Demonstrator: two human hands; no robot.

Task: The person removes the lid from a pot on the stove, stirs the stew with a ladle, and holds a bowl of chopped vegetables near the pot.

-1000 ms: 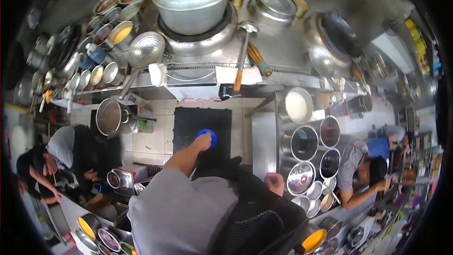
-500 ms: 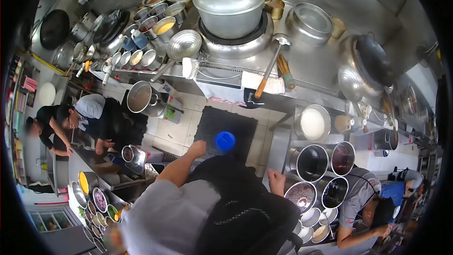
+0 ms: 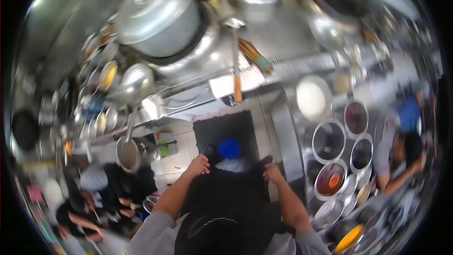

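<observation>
My left hand [image 3: 200,165] is in front of my body with its fingers curled closed, beside the edge of my black apron [image 3: 226,193]. On the other side my right hand [image 3: 272,173] is also curled, close to the apron's right edge and a dark shape. Blur hides whether either hand grips the cloth or anything else. Beyond and between the hands, a round blue object [image 3: 230,148] appears low down over the black floor mat [image 3: 222,127]; its kind is unclear.
A big lidded pot [image 3: 158,16] stands on the stove counter ahead, with a ladle [image 3: 236,61] and a bamboo brush [image 3: 255,55] nearby. To the right are several sauce pots [image 3: 329,140] and a bent-over person [image 3: 396,156]. Co-workers [image 3: 94,198] are at the left.
The view has swung round, and the counter now slants. My right hand has come forward, further from the sauce pots. The left stays curled by the apron. An orange item shows in one pot.
</observation>
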